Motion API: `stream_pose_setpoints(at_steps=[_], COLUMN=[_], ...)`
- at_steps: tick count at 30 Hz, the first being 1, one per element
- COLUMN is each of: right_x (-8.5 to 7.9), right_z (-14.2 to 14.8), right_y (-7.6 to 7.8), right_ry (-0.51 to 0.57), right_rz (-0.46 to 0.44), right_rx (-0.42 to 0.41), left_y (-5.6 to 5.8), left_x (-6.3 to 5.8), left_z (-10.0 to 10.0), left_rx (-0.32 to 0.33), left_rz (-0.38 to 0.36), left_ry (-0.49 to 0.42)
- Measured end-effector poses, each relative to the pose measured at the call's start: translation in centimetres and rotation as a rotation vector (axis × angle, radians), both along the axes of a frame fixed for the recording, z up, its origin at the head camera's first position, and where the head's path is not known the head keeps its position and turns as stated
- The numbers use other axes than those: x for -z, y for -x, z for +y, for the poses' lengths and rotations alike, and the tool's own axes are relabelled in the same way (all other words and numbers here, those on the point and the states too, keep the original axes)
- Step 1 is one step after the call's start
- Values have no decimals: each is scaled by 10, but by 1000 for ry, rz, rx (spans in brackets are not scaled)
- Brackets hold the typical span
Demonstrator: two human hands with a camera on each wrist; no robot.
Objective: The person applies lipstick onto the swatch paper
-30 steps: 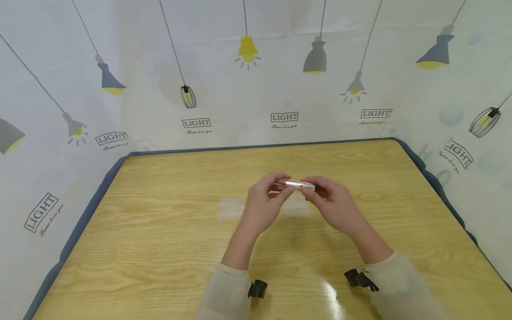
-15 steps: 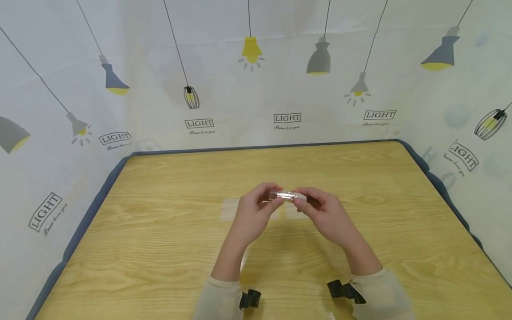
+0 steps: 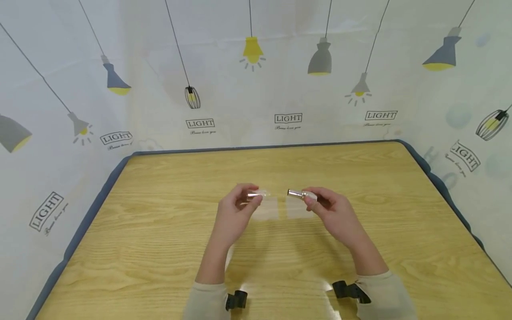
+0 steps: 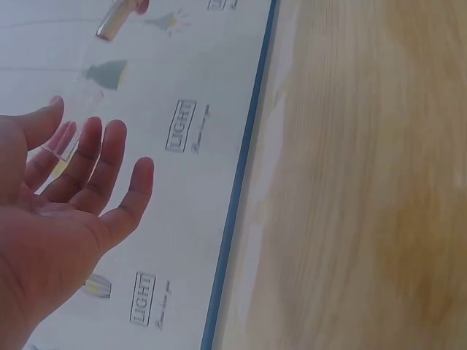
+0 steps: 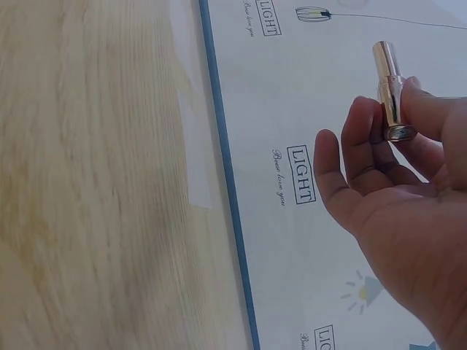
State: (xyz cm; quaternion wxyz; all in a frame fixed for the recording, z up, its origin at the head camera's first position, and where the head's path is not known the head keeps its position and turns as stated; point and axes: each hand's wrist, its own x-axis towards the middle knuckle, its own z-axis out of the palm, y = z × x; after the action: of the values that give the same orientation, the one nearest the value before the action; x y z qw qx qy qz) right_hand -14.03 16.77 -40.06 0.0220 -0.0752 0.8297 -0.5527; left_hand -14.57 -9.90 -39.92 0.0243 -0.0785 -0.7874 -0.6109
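Note:
My right hand (image 3: 332,211) pinches a lipstick tube (image 3: 296,194) by its pale base between thumb and fingers. Its shiny rose-gold inner sleeve points left toward the other hand. In the right wrist view the metallic lipstick tube (image 5: 392,91) stands nearly upright, with the ring and little fingers spread away from it. My left hand (image 3: 234,213) pinches a clear lipstick cap (image 3: 264,194), partly hidden by the fingers, its free end facing the tube. A gap separates cap and tube, both held above the table. The transparent cap (image 4: 69,146) shows only faintly in the left wrist view.
Below the hands, two whitish translucent patches (image 3: 266,210) lie on the wood-grain table (image 3: 160,231). A blue edge strip (image 3: 200,150) borders the table, and a lamp-printed backdrop (image 3: 240,98) rises behind it. Black camera mounts (image 3: 237,300) sit at both wrists.
Earlier, cap and tube were together between both hands, which came slightly nearer and left. Now the cap is off: the left hand has drawn it leftward, and the right hand has shifted slightly right.

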Motion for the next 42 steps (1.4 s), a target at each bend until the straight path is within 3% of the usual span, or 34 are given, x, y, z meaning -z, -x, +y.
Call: stream_pose_setpoints(at_steps=[8, 17, 21, 31, 42], right_x=[0, 3, 4, 6, 5], right_z=[2, 6, 6, 5, 5], right_y=[3, 4, 5, 7, 8], right_ry=[31, 84, 97, 126, 125], right_rz=[-4, -36, -50, -97, -109], right_rx=[3, 15, 10, 12, 15], left_y=[-1, -6, -9, -7, -7], left_x=[-3, 4, 10, 27, 29], left_z=[-48, -100, -112, -128, -129], left_rx=[-148, -257, -264, -241, -186], left_rz=[-31, -154, -213, -261, -323], left_ry=[49, 368, 399, 449, 484])
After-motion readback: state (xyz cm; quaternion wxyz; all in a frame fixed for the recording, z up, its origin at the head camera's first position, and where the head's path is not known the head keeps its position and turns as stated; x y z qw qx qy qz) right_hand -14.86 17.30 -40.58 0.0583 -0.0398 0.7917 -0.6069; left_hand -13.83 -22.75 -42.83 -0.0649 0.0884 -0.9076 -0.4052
